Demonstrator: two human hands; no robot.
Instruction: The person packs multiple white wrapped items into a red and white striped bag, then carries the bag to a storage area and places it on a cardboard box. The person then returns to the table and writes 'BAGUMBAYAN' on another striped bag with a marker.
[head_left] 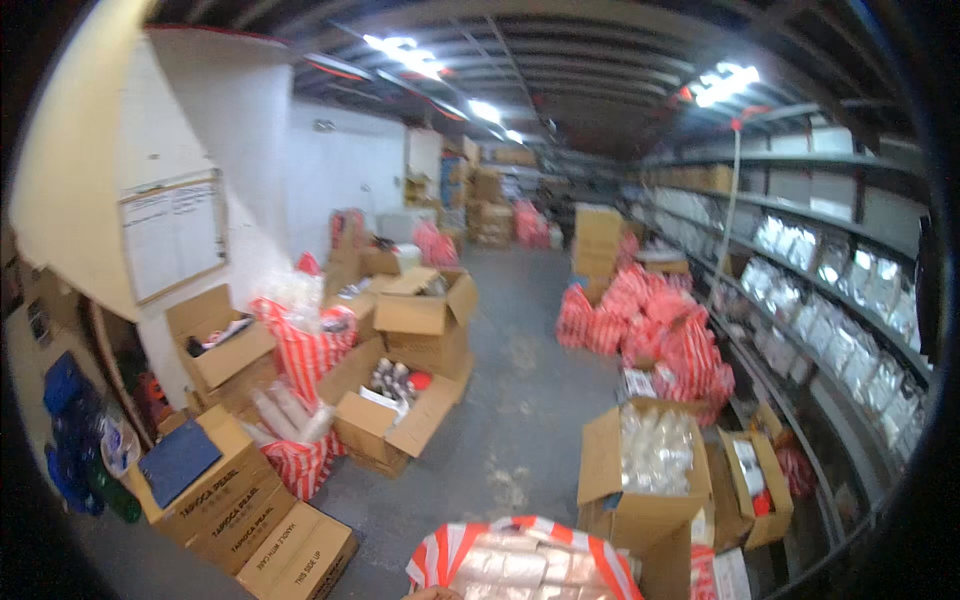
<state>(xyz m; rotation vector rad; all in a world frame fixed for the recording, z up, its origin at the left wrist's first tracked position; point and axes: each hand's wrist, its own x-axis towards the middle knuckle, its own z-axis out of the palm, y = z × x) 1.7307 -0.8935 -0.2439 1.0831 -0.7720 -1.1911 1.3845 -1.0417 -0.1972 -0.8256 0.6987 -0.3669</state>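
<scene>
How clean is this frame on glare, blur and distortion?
Head view: ceiling lights blown out to white; silvery packets at right throwing bright glints; far boxes soft, with little detail; right-hand shelves bent by the fisheye, corners dark; nearest striped bag cut off by the lower edge.

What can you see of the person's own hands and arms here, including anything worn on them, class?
Very little shows: only a small, blurred sliver of one hand, probably the left, at the lower edge. It looks bare, with no glove visible; its full shape is cut off. No other hand, forearm or sleeve of the wearer can be made out, so clothing, jewellery or markings cannot be told.
</scene>
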